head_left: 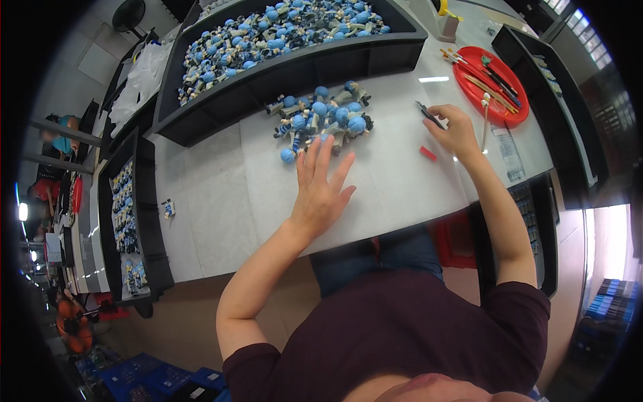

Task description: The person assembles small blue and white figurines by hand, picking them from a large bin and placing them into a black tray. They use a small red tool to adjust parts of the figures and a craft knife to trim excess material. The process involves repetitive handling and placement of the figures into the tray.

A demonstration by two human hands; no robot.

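A loose pile of small figurines [320,114] with round light-blue heads and grey and dark bodies lies on the white tabletop. My left hand [319,197] reaches to the near edge of this pile with fingers spread, fingertips at the closest figurines. Whether it touches one is hard to make out. To the right, my right hand [458,134] pinches a slim dark pen-like tool [430,115] with a pointed tip, possibly a craft knife. The tip points up and left, away from the figurines. Just below that hand is a small red block [428,153].
Behind the pile stands a large black bin [295,75] full of similar figurines. A red oval tray [514,118] of brushes sits at the right. Black trays flank the worktable [221,221], the left tray [149,208] holding figurines. One small figurine [168,208] lies beside it.
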